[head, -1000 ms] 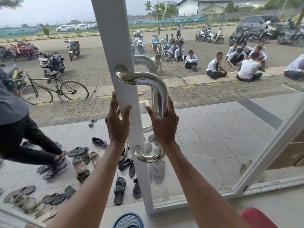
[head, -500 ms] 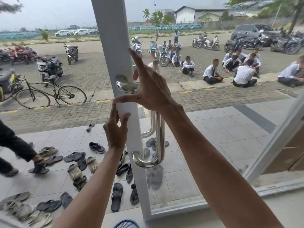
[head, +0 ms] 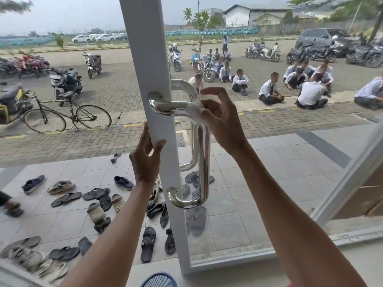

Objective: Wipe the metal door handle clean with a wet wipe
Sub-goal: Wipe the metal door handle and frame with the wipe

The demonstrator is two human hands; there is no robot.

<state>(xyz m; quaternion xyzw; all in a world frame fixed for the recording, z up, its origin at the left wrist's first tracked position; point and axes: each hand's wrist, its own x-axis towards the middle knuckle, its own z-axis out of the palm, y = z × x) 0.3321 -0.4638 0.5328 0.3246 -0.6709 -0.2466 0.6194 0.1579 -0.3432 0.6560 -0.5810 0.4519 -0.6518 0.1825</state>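
- The metal door handle [head: 204,150], a polished U-shaped bar, is sitting on the white door frame [head: 153,65], fixed at an upper mount and a lower mount, with its long upright part standing just right of the frame.
- The wet wipe [head: 193,112] is lying draped over the handle's upper bend, white and crumpled against the metal.
- The right hand [head: 222,119] is pressing the wipe onto that bend; its thumb and fingers [head: 211,93] are curling around the wipe and bar, pinched together on the cloth, with the index finger arching above.
- The left hand [head: 146,160] is gripping the frame's edge below the upper mount, thumb on the near face, fingers wrapping the far side, closed on the frame.
- A second handle is showing through the glass [head: 238,204], behind the first.
- Outside, sandals and shoes [head: 97,212] are lying scattered on the tiled porch.
- A bicycle [head: 66,117] is standing at the pavement's edge, and seated people [head: 269,90] are gathered on the paved yard.
- No container is holding anything; a blue woven rim [head: 159,280] is only peeking in at the bottom edge.
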